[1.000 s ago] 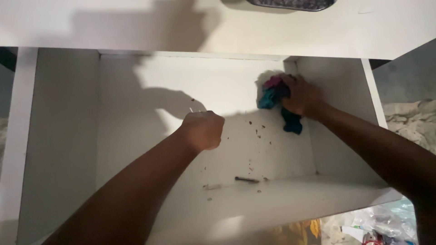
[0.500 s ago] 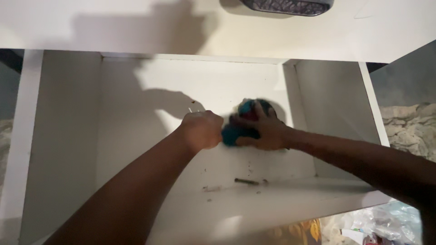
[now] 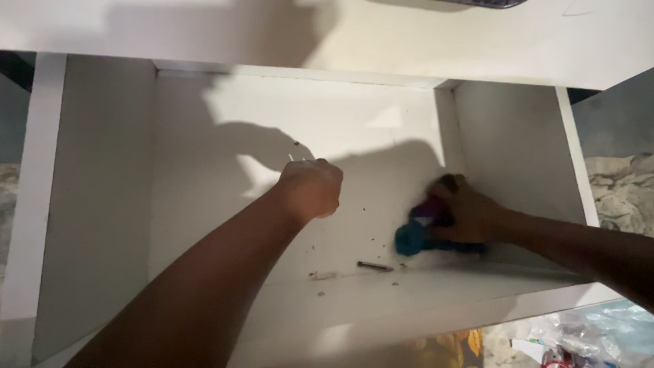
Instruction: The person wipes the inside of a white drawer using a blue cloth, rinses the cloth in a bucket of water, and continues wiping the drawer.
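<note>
Left hand (image 3: 312, 189) fisted — contents unclear; right hand (image 3: 470, 215) presses teal cloth (image 3: 417, 235).

The left hand (image 3: 312, 191) is balled in a fist, forearm stretched forward from lower left. The right hand (image 3: 470, 215) reaches in from the right, fingers curled, palm pressing down.

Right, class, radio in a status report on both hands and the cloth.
Left hand fisted, holding small thin bits. Right hand pressing teal cloth on drawer floor. Dark screw-like piece and crumbs lie near the front.
</note>
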